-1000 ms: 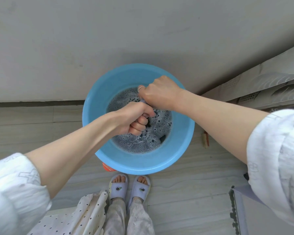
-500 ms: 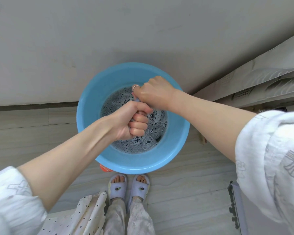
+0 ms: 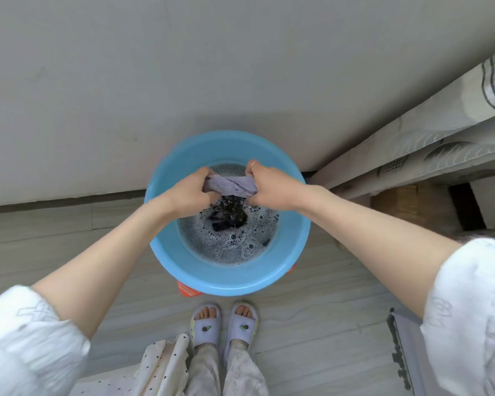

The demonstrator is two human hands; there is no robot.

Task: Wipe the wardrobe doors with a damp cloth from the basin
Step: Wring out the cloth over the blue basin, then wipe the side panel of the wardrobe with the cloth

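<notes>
Over the blue basin (image 3: pixel 166 261) of foamy water (image 3: pixel 232 241), the left hand (image 3: pixel 190 192) and right hand (image 3: pixel 272 187) each gripped an end of the twisted lilac cloth (image 3: pixel 229 186); slippered feet (image 3: pixel 225 324) stood just behind, a grey wall (image 3: pixel 183 67) beyond

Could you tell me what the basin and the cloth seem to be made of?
The basin looks like moulded plastic: uniform glossy blue with a smooth rolled rim. The cloth seems a soft absorbent fabric, perhaps microfibre: matte lilac, with a fuzzy texture, twisted into folds between the hands.
</notes>
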